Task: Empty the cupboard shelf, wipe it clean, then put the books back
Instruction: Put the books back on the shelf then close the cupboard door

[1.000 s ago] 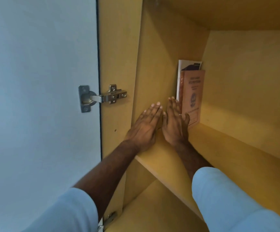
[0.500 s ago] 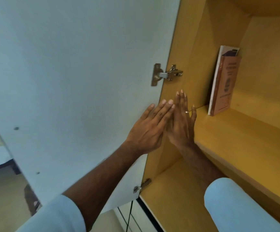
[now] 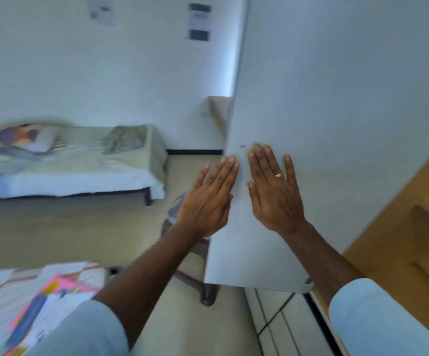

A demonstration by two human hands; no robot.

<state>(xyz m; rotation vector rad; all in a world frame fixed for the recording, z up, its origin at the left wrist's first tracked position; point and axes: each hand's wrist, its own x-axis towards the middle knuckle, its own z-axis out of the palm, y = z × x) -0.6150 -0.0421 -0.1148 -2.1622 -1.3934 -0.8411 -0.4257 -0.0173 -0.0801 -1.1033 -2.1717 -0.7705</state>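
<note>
My left hand (image 3: 209, 197) and my right hand (image 3: 275, 191) are held flat side by side, fingers straight, holding nothing. Both are in front of the open white cupboard door (image 3: 336, 111); the left one overlaps its free edge. The yellow wooden cupboard interior (image 3: 408, 227) shows only at the far right, and the shelf with the two books is out of view. A pile of books and papers (image 3: 51, 301), one with a pink cover, lies on a bed at the lower left.
A second bed (image 3: 74, 165) with a pale sheet and a patterned pillow stands against the far wall. A dark wooden chair (image 3: 195, 278) stands on the floor below the door's edge. Paper notices (image 3: 199, 21) hang on the wall.
The view has swung left, away from the shelf and its two books toward the room. Both hands came out of the cupboard and now hover by the open door.
</note>
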